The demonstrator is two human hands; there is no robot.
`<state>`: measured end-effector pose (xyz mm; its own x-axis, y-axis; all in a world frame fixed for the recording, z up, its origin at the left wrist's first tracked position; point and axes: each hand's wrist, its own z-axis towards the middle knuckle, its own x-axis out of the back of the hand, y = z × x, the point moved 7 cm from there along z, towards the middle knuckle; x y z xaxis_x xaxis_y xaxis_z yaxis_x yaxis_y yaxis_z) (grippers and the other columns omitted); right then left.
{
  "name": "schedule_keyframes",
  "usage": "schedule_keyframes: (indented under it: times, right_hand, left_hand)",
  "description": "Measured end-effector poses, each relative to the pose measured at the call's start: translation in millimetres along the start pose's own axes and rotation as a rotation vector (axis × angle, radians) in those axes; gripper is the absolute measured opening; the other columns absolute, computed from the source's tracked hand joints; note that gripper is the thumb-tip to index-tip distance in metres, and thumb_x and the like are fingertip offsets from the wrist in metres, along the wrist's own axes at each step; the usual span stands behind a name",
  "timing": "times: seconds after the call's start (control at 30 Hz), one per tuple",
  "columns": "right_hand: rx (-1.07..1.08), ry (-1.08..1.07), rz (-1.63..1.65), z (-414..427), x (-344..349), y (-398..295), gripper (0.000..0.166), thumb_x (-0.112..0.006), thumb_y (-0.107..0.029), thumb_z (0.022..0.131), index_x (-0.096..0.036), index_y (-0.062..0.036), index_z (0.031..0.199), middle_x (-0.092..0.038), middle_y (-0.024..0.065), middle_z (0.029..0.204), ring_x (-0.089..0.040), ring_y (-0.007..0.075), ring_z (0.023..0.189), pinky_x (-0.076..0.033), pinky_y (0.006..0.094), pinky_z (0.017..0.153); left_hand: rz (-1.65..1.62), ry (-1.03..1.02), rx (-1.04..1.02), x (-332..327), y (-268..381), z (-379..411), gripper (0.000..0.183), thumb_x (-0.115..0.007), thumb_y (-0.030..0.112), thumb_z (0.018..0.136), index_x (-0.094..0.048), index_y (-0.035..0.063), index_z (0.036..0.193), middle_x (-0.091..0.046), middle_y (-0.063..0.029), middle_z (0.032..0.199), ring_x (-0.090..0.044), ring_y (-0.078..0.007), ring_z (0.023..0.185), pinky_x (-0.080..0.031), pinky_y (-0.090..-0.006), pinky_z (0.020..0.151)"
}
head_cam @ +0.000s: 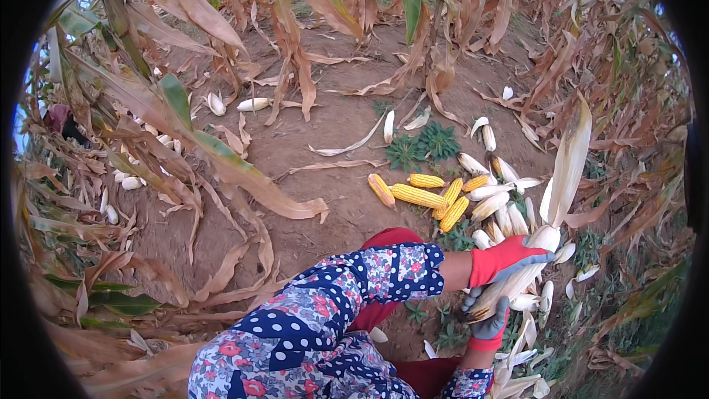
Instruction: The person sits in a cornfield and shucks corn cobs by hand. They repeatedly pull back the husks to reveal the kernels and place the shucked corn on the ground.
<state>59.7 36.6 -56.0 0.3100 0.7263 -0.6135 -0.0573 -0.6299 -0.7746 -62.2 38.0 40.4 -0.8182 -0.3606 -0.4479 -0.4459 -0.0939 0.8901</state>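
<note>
My left hand point(507, 260), in a red and grey work glove, grips an ear of corn in its pale husk point(512, 285) around the middle. A long dry husk leaf point(570, 172) stretches up from the ear's far end. Below it my right hand point(490, 322), gloved alike, holds the dark, silky end nearest me; some of its fingers are hidden under the ear. Left of a heap of ears in husk point(493, 205) lie several bare yellow corn cobs point(418, 195) on the soil, one across another. Loose pale husks point(518, 366) lie beside my right hand.
Dry corn stalks point(437, 27) stand ahead, on both sides. A long drooping leaf point(249, 183) hangs at left. Low green weeds point(407, 152) grow beyond the cobs. More husked-over ears point(133, 182) lie at left, near a partly hidden person point(61, 121). Bare soil point(332, 127) stretches between.
</note>
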Motion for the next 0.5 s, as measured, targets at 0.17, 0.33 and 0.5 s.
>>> schedule_keyframes:
  times: [0.17,0.33,0.5]
  right_hand:
    - [0.007,-0.007,-0.028,-0.8,7.4,-1.2,0.067,-0.056,-0.061,0.084,-0.052,-0.0003,0.112,-0.061,0.0112,0.094,-0.061,0.0243,0.078,-0.051,0.0348,0.067]
    - [-0.004,0.014,-0.066,-2.1,3.1,-2.4,0.064,-0.056,-0.06,0.085,-0.054,-0.0004,0.11,-0.061,0.0111,0.094,-0.061,0.024,0.08,-0.052,0.0352,0.069]
    - [-0.004,0.001,-0.086,-2.5,0.2,-3.2,0.06,-0.054,-0.057,0.087,-0.053,-0.0013,0.111,-0.061,0.0116,0.095,-0.061,0.0244,0.08,-0.051,0.0352,0.069]
  left_hand:
    - [0.005,-0.02,-0.031,-2.6,3.3,-3.0,0.055,-0.066,0.049,0.082,-0.059,0.0027,0.112,-0.061,-0.0053,0.094,-0.056,-0.014,0.085,-0.045,-0.0298,0.076]
    - [-0.084,0.007,0.009,-1.9,0.5,-3.1,0.049,-0.073,0.045,0.077,-0.06,0.0045,0.102,-0.061,-0.0042,0.082,-0.058,-0.0144,0.072,-0.046,-0.0304,0.065]
    - [-0.027,-0.025,0.055,-1.0,-7.5,-0.1,0.06,-0.069,0.052,0.078,-0.06,0.0028,0.111,-0.061,-0.0054,0.087,-0.057,-0.0134,0.078,-0.046,-0.0295,0.07]
